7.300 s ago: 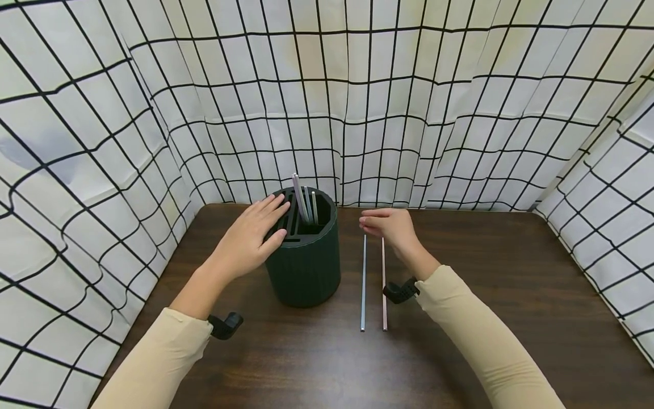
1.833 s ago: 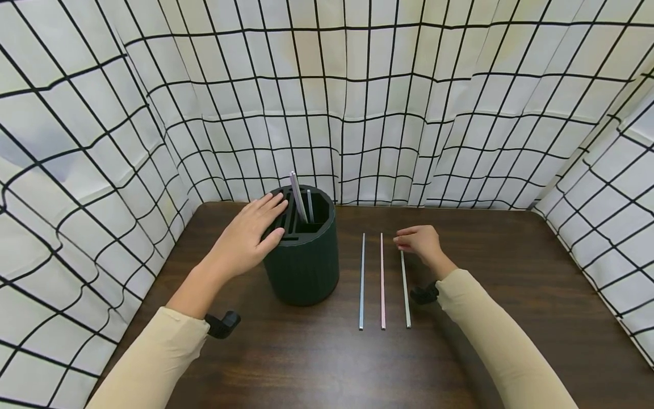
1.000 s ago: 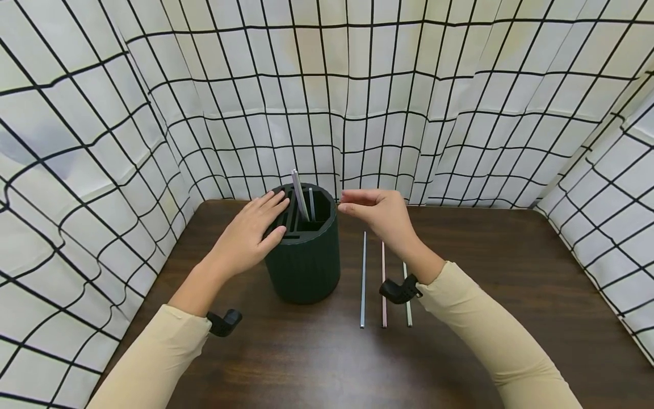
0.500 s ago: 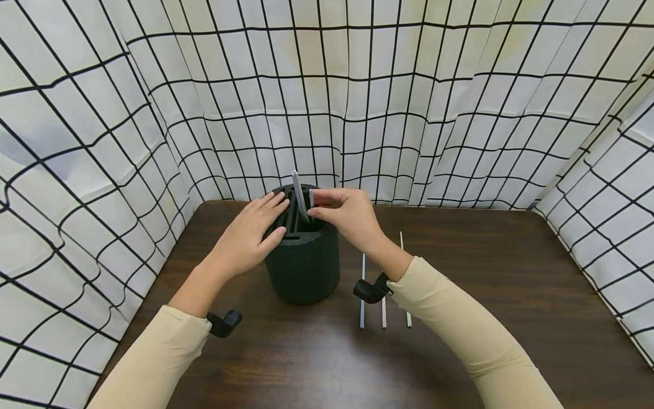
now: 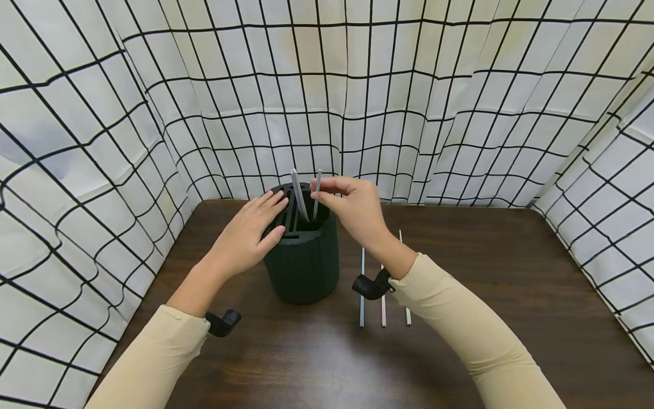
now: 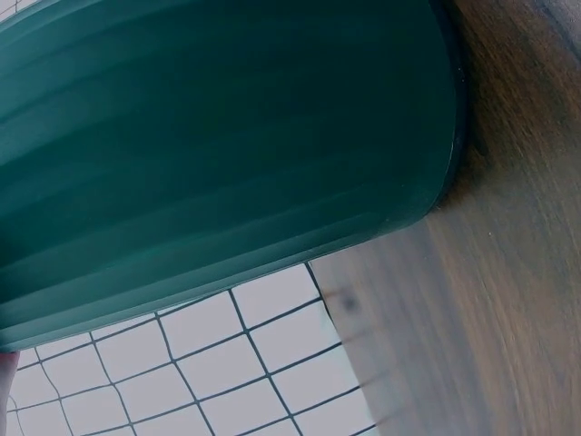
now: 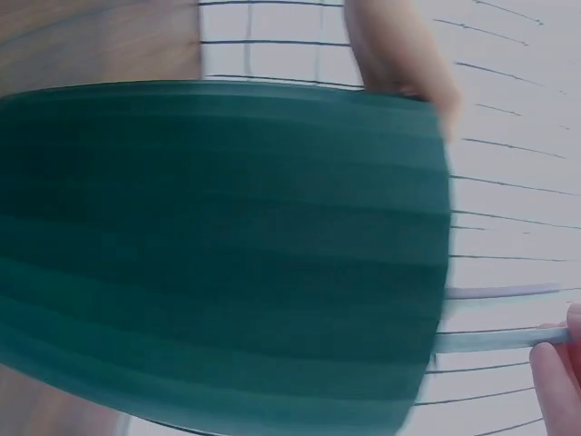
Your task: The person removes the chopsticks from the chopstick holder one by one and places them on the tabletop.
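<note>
A dark green ribbed utensil holder (image 5: 304,267) (image 6: 227,136) stands upright on the table. My left hand (image 5: 247,230) rests on its slotted top at the left, fingers extended. At the open right compartment, my right hand (image 5: 357,210) pinches a pale bluish chopstick (image 5: 319,177) (image 7: 495,341) between thumb and fingers; its lower part is still inside the holder. Light purple chopsticks (image 5: 297,192) lean beside it. Right of the holder lie a blue chopstick (image 5: 362,309), a pink chopstick (image 5: 384,314) and a pale green chopstick (image 5: 408,317), roughly parallel and partly hidden by my right arm.
The dark brown wooden table (image 5: 286,363) is enclosed at the back and sides by white cloth (image 5: 383,102) with a black grid. Black wrist cameras (image 5: 372,286) sit under both wrists.
The pale green chopstick has been laid right of the pink one. My right hand then moved left to the holder, took hold of the bluish chopstick and raised it slightly. My left hand stayed put.
</note>
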A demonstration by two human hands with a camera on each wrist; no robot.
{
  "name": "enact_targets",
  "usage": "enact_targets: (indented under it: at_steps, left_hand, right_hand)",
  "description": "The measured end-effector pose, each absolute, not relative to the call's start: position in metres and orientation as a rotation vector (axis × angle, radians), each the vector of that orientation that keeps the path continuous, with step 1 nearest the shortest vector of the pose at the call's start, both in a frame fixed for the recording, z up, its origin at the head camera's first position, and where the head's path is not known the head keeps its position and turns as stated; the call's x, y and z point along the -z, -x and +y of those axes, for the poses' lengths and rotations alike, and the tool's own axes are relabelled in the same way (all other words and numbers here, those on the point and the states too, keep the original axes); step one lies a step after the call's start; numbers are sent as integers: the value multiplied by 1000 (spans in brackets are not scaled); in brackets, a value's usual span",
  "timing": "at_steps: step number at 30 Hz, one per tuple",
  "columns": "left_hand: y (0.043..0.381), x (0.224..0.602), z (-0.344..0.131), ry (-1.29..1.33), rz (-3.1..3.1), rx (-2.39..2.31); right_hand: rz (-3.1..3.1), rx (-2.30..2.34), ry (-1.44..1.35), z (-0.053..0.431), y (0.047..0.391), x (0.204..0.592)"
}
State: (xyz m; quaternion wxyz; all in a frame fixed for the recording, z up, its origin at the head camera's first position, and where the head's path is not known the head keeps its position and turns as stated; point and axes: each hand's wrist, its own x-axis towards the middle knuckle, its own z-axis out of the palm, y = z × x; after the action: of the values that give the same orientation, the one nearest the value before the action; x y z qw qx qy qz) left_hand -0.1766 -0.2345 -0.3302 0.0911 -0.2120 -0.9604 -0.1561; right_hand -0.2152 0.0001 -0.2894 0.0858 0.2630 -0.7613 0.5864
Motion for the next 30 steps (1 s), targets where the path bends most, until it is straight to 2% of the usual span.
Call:
enact_targets:
  at_steps: [14,23,30]
  left_hand:
    - [177,330,-235,640,-2853,449]
    - [177,330,-234,641,-2841,462]
    - [178,331,-235,645,-2844,460]
  right_hand:
    - [-1736,-1830,-969,43,191,242]
    - [-1473,-2095,-768,86,190,218]
    - [-1434,-2176,-583,111,202,223]
